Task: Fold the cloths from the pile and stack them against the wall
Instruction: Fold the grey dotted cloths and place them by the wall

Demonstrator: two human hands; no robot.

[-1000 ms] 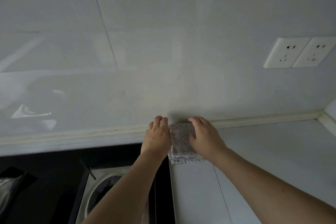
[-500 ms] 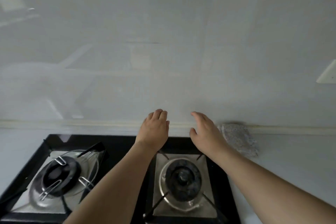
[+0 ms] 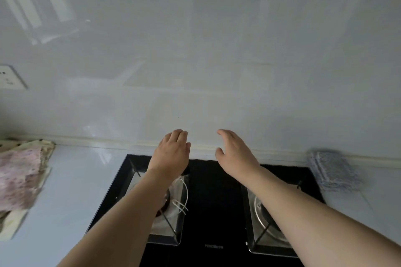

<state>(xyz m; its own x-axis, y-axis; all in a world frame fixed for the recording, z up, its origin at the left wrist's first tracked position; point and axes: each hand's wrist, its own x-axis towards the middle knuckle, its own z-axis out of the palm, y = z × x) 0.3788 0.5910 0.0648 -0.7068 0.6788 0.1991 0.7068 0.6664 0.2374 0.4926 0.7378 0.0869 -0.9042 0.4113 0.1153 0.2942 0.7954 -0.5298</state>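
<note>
A folded grey speckled cloth stack (image 3: 333,171) lies on the counter against the wall at the far right. A loose pile of pink and cream cloths (image 3: 20,176) spreads over the counter at the left edge. My left hand (image 3: 171,154) and my right hand (image 3: 235,154) hover side by side above the back of the black gas hob, fingers relaxed and holding nothing. Both hands are well apart from either cloth group.
A black two-burner gas hob (image 3: 213,199) fills the middle of the pale counter (image 3: 78,191) under my forearms. A glossy white wall (image 3: 195,60) rises behind, with a socket (image 3: 9,78) at the left.
My hands let go of the folded cloth at the wall and swung left over the hob. The view turned left, bringing the loose pile into sight.
</note>
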